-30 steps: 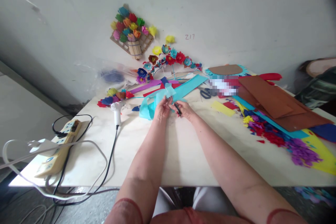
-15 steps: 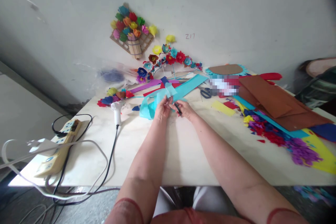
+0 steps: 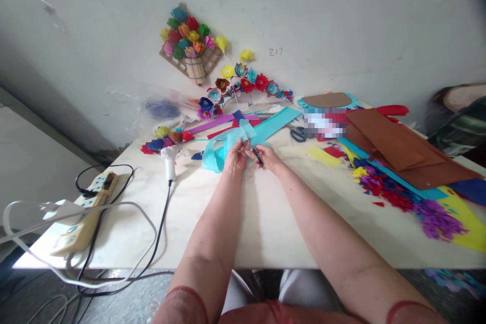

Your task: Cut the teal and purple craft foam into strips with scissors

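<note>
My left hand (image 3: 234,156) is closed in a pinch on a light blue paper strip (image 3: 243,134) that curls up from the table's middle. Close beside it, my right hand (image 3: 267,157) is closed round a small black tool (image 3: 257,156), probably scissors, whose tip meets the strip. More of the turquoise paper (image 3: 212,157) loops to the left of my hands, and a long turquoise band (image 3: 277,122) runs off toward the back right.
A white glue gun (image 3: 168,159) lies left of my hands, its black cord trailing to a power strip (image 3: 85,212) at the left edge. Paper flowers (image 3: 243,83) line the back by the wall. Scissors (image 3: 297,134), brown sheets (image 3: 398,147) and coloured scraps (image 3: 398,197) fill the right side.
</note>
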Demonstrator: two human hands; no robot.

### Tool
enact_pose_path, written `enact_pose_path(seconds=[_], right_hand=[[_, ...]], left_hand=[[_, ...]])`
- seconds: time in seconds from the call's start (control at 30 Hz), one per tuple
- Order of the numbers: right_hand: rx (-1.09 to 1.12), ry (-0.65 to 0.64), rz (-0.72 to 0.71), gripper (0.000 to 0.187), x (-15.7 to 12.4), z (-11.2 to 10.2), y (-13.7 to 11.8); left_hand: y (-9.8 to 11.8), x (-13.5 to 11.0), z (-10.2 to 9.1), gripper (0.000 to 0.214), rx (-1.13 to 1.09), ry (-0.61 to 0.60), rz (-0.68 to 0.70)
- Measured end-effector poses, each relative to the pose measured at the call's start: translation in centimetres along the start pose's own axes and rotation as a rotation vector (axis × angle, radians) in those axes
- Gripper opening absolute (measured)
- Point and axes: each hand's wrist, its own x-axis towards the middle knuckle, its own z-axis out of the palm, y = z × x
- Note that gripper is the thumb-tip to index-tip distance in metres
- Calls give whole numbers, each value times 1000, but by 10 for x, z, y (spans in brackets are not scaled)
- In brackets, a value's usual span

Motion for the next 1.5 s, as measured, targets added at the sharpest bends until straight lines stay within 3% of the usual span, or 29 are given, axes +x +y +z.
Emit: enact_pose_path(seconds=[0.5,1.0,1.33,1.5], right_hand=[[-32,57,-4,34,10,2,14],[64,66,45,36,4,0,6],[81,32,107,38,-14,-2,-21],[75,17,86,40,-13,-5,-18]], left_hand=[[1,3,-2,5,-102,-9,21],[2,2,-1,13,-45,0,17],[-2,4,-2,12,33,-29,38],[-3,1,-1,11,36,-52,55]])
